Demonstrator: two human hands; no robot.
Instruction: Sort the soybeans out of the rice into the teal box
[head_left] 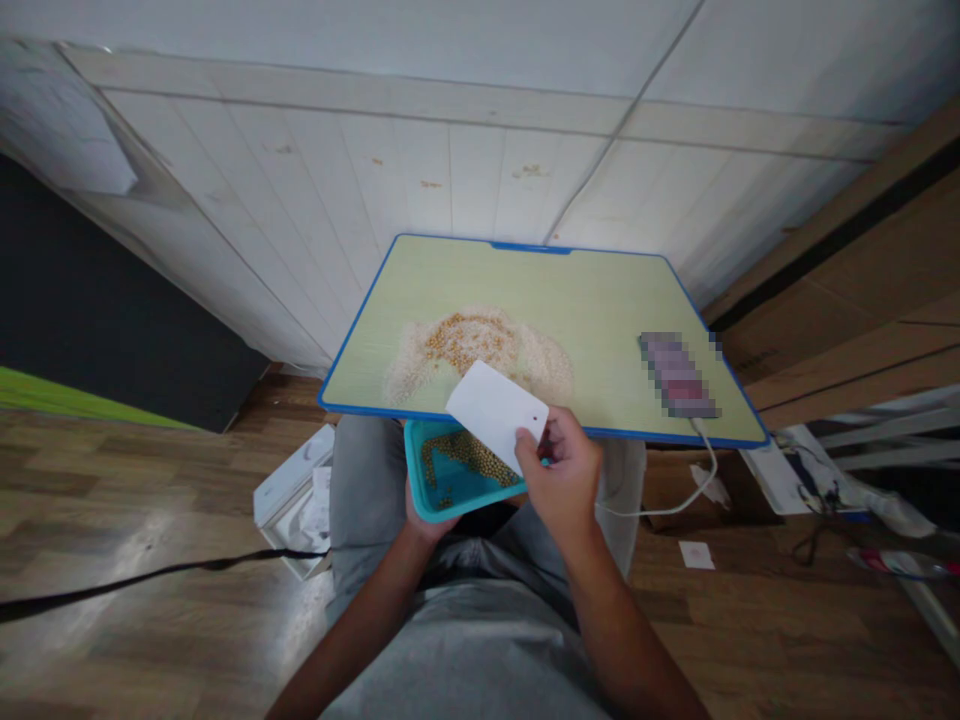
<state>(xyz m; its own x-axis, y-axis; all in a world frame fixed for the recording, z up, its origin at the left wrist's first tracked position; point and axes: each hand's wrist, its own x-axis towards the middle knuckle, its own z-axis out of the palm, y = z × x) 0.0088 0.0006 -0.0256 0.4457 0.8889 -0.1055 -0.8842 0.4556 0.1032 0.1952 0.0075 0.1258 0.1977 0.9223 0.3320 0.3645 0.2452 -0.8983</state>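
Observation:
My right hand (564,462) pinches a white card (496,412) by its corner, held tilted over the near edge of a small green lap table (600,310) with a blue rim. My left hand (420,520) grips the underside of a teal tray (442,480) held just below that edge, over my lap. Several yellow beans (469,452) lie in the tray. On the table sits a spread pile of white rice (536,350) mixed with yellow beans (461,338).
A phone (677,374) lies on the table's right side, its white cable (701,480) hanging off the front. An open white box (296,495) sits on the wooden floor at left beside a black cable (150,575). Cardboard and clutter stand right.

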